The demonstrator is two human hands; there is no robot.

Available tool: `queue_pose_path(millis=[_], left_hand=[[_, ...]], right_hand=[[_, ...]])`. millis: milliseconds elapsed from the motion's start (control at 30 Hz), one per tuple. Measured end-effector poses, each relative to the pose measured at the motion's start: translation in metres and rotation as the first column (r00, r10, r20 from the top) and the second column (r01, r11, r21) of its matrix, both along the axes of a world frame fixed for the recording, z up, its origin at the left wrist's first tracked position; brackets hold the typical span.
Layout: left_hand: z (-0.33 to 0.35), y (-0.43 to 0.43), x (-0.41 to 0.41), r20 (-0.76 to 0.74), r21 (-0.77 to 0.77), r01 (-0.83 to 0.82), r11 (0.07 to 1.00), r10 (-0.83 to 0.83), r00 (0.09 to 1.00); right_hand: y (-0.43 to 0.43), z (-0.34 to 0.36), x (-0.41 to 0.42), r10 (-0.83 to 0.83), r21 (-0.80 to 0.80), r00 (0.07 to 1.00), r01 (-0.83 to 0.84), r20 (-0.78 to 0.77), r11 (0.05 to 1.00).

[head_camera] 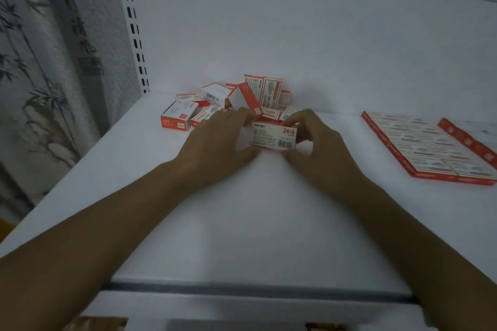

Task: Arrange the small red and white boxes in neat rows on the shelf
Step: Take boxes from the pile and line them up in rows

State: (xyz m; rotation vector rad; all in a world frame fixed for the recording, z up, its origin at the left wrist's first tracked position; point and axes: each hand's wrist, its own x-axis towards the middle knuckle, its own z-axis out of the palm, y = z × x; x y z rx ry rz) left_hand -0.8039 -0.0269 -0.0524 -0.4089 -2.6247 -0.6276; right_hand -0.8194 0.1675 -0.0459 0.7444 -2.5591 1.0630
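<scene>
Forearms converge over the shelf (269,209) where left hand (215,137) and right hand (317,140) pinch one box (274,136) by its ends, long axis crosswise, the loose pile (236,99) just behind, the finished rows (430,145) well rightward, nearer the right hand.

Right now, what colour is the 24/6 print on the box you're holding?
Red, printed on the white face of the held box; the head view shows it.
</scene>
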Motion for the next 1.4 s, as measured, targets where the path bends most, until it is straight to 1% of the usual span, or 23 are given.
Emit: queue_pose_path(millis=[133,200,267,400,467,500,567,600,667,733,767,800,833,867,900,933,967,1000,1033,1133,1233,1367,1400], left_hand=[[0.0,-0.001,-0.001,-0.005,0.059,0.057,0.997,-0.056,0.998],[-0.001,-0.001,-0.001,-0.031,0.017,0.114,0.993,-0.114,0.993],[0.0,-0.003,0.001,-0.077,-0.025,0.154,0.988,-0.155,0.985],[0.009,-0.004,0.008,-0.266,-0.054,0.174,0.983,-0.182,0.947],[0.018,0.0,0.012,-0.334,-0.068,0.168,0.983,-0.181,0.925],[0.022,0.002,0.014,-0.36,-0.078,0.171,0.982,-0.188,0.914],[0.029,0.009,0.017,-0.4,-0.124,0.179,0.976,-0.214,0.891],[0.032,0.014,0.019,-0.416,-0.142,0.188,0.972,-0.231,0.879],[0.037,0.031,0.021,-0.437,-0.18,0.209,0.961,-0.269,0.858],[0.042,0.056,0.022,-0.441,-0.176,0.225,0.958,-0.281,0.852],[0.044,0.071,0.022,-0.42,-0.115,0.236,0.965,-0.263,0.869],[0.046,0.088,0.022,-0.369,0.004,0.24,0.971,-0.221,0.903],[0.048,0.103,0.022,-0.284,0.165,0.227,0.96,-0.174,0.943],[0.05,0.119,0.023,-0.15,0.337,0.191,0.922,-0.148,0.978],[0.053,0.133,0.023,-0.004,0.502,0.148,0.852,-0.169,0.986],[0.055,0.147,0.022,0.111,0.648,0.102,0.755,-0.226,0.968],[0.056,0.16,0.021,0.193,0.76,0.045,0.649,-0.291,0.937],[0.057,0.173,0.019,0.241,0.826,-0.001,0.564,-0.351,0.905],[0.057,0.186,0.018,0.259,0.856,-0.018,0.516,-0.398,0.88],[0.051,0.23,0.012,0.21,0.839,0.048,0.543,-0.404,0.89],[0.046,0.266,0.005,0.166,0.855,0.067,0.514,-0.393,0.905],[0.041,0.291,-0.01,0.16,0.816,0.075,0.574,-0.349,0.923],[0.039,0.295,-0.014,0.145,0.784,0.098,0.613,-0.334,0.931]], right_hand=[[-0.002,-0.001,-0.002,0.046,-0.032,0.999,-0.045,0.01,0.998],[-0.002,-0.001,-0.001,0.032,-0.013,0.999,-0.032,-0.007,0.999],[-0.001,-0.001,0.0,0.041,0.005,0.999,-0.041,0.02,0.999],[0.005,0.012,0.008,0.099,0.003,0.98,-0.101,0.172,0.995],[0.009,0.025,0.014,0.119,-0.005,0.963,-0.122,0.242,0.993],[0.013,0.032,0.018,0.149,-0.047,0.939,-0.141,0.309,0.989],[0.024,0.045,0.024,0.248,-0.191,0.86,-0.179,0.446,0.965],[0.031,0.05,0.027,0.278,-0.227,0.834,-0.189,0.477,0.956],[0.046,0.057,0.033,0.27,-0.206,0.843,-0.194,0.465,0.959],[0.064,0.059,0.035,0.236,-0.175,0.894,-0.181,0.381,0.968],[0.074,0.058,0.035,0.217,-0.166,0.917,-0.169,0.335,0.972],[0.085,0.058,0.035,0.195,-0.161,0.936,-0.152,0.292,0.975],[0.097,0.058,0.035,0.171,-0.151,0.954,-0.137,0.247,0.979],[0.111,0.059,0.034,0.146,-0.128,0.971,-0.123,0.191,0.984],[0.125,0.059,0.032,0.117,-0.091,0.985,-0.107,0.124,0.99],[0.139,0.06,0.029,0.084,-0.044,0.995,-0.082,0.058,0.996],[0.153,0.06,0.027,0.052,0.004,0.999,-0.052,0.003,0.999],[0.167,0.059,0.025,0.025,0.045,0.999,-0.023,-0.041,0.999],[0.181,0.057,0.022,0.008,0.073,0.997,-0.002,-0.073,0.997],[0.221,0.049,0.016,-0.015,0.096,0.993,0.026,-0.113,0.995],[0.254,0.044,0.006,-0.043,0.118,0.988,0.061,-0.146,0.991],[0.28,0.046,-0.006,-0.062,0.224,0.98,0.104,-0.189,0.969],[0.284,0.047,-0.009,-0.07,0.259,0.975,0.125,-0.212,0.958]])
